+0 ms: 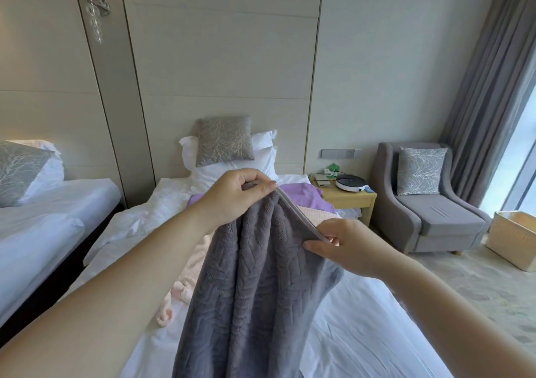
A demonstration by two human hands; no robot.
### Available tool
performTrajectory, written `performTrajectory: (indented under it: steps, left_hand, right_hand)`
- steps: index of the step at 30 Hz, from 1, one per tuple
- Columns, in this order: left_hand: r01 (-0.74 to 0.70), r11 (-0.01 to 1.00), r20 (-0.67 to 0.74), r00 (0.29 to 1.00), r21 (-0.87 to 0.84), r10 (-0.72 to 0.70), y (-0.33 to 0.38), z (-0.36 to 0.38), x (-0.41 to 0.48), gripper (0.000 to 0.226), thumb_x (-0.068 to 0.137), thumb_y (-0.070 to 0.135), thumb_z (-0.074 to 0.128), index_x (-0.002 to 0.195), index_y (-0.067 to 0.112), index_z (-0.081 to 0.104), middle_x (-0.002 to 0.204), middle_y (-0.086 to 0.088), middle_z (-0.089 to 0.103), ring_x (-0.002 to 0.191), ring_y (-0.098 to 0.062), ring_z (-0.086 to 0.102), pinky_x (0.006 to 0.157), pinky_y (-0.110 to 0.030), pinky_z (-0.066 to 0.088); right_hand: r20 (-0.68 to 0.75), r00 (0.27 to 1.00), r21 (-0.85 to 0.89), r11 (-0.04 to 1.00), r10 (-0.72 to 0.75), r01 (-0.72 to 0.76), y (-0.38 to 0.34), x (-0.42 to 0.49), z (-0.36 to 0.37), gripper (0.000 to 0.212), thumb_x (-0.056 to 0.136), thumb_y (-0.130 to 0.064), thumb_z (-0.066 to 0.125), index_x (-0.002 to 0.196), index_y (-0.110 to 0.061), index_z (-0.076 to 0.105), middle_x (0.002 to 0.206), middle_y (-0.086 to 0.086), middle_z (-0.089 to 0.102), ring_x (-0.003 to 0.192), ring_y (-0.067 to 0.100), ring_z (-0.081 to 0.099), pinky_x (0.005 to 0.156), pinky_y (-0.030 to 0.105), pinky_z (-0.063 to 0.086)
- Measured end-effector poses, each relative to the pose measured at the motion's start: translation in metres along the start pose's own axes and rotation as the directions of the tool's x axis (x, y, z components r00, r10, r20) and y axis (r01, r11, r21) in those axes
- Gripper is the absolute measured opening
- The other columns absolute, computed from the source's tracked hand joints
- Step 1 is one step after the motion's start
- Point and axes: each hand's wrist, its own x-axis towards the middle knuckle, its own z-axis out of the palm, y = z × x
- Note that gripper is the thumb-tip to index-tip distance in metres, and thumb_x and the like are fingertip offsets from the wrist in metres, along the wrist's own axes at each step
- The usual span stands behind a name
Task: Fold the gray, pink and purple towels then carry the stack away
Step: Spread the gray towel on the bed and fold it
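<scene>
A gray towel (255,284) with a raised leaf pattern hangs in front of me over the white bed (362,328). My left hand (235,194) pinches its upper corner, held higher and farther away. My right hand (345,247) pinches the same top edge lower and nearer. The pink towel (191,264) lies crumpled on the bed, mostly hidden behind the gray one. The purple towel (301,193) lies beyond it, near the pillows.
White pillows and a gray cushion (223,141) stand at the headboard. A second bed (49,221) is on the left. A wooden nightstand (348,197), a gray armchair (426,203) and a woven basket (513,238) are on the right, by the curtain.
</scene>
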Motion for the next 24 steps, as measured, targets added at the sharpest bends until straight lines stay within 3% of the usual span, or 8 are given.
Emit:
performTrajectory:
  steps: [2,5,7,12,14,17,21,24]
  left_hand:
    - [-0.013,1.0,-0.038,0.999,-0.024,0.012,-0.002,-0.006,0.004,0.012,0.091,0.021,0.062,0.081,0.022,0.068,0.072,0.004,0.06,0.068,-0.003,0.052,0.068,-0.014,0.041]
    - [-0.026,0.999,-0.097,0.995,-0.041,0.022,-0.007,-0.013,0.009,0.011,0.09,0.021,0.062,0.083,0.026,0.068,0.081,0.003,0.065,0.077,-0.004,0.056,0.076,-0.013,0.044]
    - [-0.029,0.999,-0.134,0.991,-0.045,0.023,-0.012,-0.017,0.012,0.01,0.09,0.022,0.063,0.084,0.028,0.068,0.081,0.01,0.066,0.078,0.001,0.057,0.079,-0.011,0.043]
    - [-0.008,0.999,-0.194,0.981,-0.037,0.001,-0.026,-0.029,0.013,0.009,0.089,0.025,0.064,0.086,0.03,0.07,0.085,0.012,0.068,0.08,0.004,0.059,0.078,-0.007,0.043]
    - [-0.001,0.999,-0.225,0.974,-0.037,-0.008,-0.032,-0.033,0.012,0.009,0.089,0.023,0.064,0.086,0.029,0.07,0.085,0.012,0.068,0.079,0.006,0.059,0.076,-0.004,0.043]
    - [0.006,0.999,-0.242,0.97,-0.043,-0.017,-0.041,-0.036,0.01,0.011,0.09,0.018,0.062,0.088,0.026,0.069,0.09,0.007,0.067,0.081,0.005,0.059,0.078,-0.004,0.042]
    - [0.053,0.998,-0.179,0.983,0.029,-0.047,-0.054,-0.043,0.003,0.014,0.093,0.022,0.058,0.098,0.027,0.07,0.1,0.008,0.069,0.09,0.004,0.059,0.08,-0.001,0.039]
    - [0.127,0.981,-0.055,0.991,0.144,-0.12,-0.06,-0.044,-0.005,0.022,0.096,0.024,0.053,0.104,0.042,0.064,0.108,0.012,0.064,0.098,-0.002,0.056,0.087,-0.011,0.04]
  right_hand:
    - [-0.022,0.999,-0.087,0.995,0.045,-0.047,0.001,-0.003,-0.006,0.045,0.081,-0.046,0.065,0.051,-0.023,0.041,0.057,-0.007,0.043,0.066,0.019,0.046,0.07,0.039,0.043]
    - [-0.049,0.997,0.031,0.998,0.062,-0.06,0.006,-0.007,-0.01,0.024,0.078,-0.041,0.072,0.07,-0.02,0.064,0.072,-0.003,0.062,0.078,0.023,0.057,0.08,0.042,0.047]
    - [-0.025,0.997,0.061,0.995,0.075,-0.073,0.009,-0.008,-0.011,0.024,0.076,-0.04,0.074,0.083,-0.017,0.069,0.082,0.001,0.068,0.083,0.023,0.061,0.082,0.04,0.049]
    - [0.084,0.986,0.038,0.988,0.143,-0.147,0.024,-0.006,-0.01,0.029,0.076,-0.042,0.074,0.081,-0.014,0.071,0.086,0.005,0.068,0.086,0.023,0.061,0.08,0.037,0.049]
    - [0.074,0.985,0.085,0.983,0.157,-0.163,0.029,-0.005,-0.013,0.019,0.076,-0.036,0.076,0.079,-0.017,0.071,0.083,-0.001,0.068,0.085,0.02,0.062,0.078,0.033,0.05]
    - [0.021,0.985,0.208,0.963,0.172,-0.173,0.037,-0.003,-0.021,0.017,0.073,-0.023,0.08,0.078,-0.01,0.071,0.083,0.008,0.071,0.084,0.026,0.066,0.084,0.039,0.051]
    - [-0.177,0.954,0.454,0.88,0.244,-0.141,0.036,0.001,-0.031,0.015,0.065,-0.02,0.085,0.064,-0.02,0.07,0.06,-0.012,0.064,0.058,0.003,0.054,0.058,0.012,0.042]
    - [-0.25,0.942,0.539,0.84,0.226,-0.058,0.026,0.008,-0.039,0.015,0.071,-0.02,0.082,0.066,-0.017,0.068,0.056,-0.012,0.059,0.055,0.001,0.051,0.053,0.012,0.04]
